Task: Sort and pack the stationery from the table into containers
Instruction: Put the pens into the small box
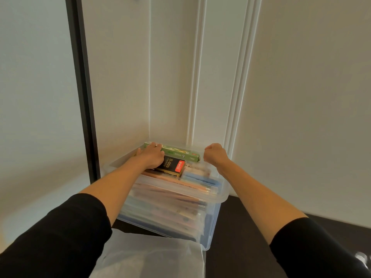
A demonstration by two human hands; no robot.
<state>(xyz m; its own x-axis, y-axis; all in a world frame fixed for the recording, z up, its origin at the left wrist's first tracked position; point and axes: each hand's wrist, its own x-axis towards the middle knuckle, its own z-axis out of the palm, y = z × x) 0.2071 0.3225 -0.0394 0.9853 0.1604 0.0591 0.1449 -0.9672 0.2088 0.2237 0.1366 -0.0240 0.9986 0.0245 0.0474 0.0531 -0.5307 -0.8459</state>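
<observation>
A clear plastic bin (222,197) stands on the dark table against the wall, packed with flat packs of pencils (192,188) and other stationery. On top lie a long green box (181,153) and a black box (173,166) with gold print and a red label. My left hand (151,156) lies palm down over the black box's left end, its fingers curled over the left end of the green box. My right hand (215,154) is curled at the bin's far right rim and seems to grip it.
A second translucent container or lid (152,255) sits in the foreground, just in front of the bin. The dark table (241,227) runs to the right. A white panelled wall and a black vertical frame (84,97) stand close behind the bin.
</observation>
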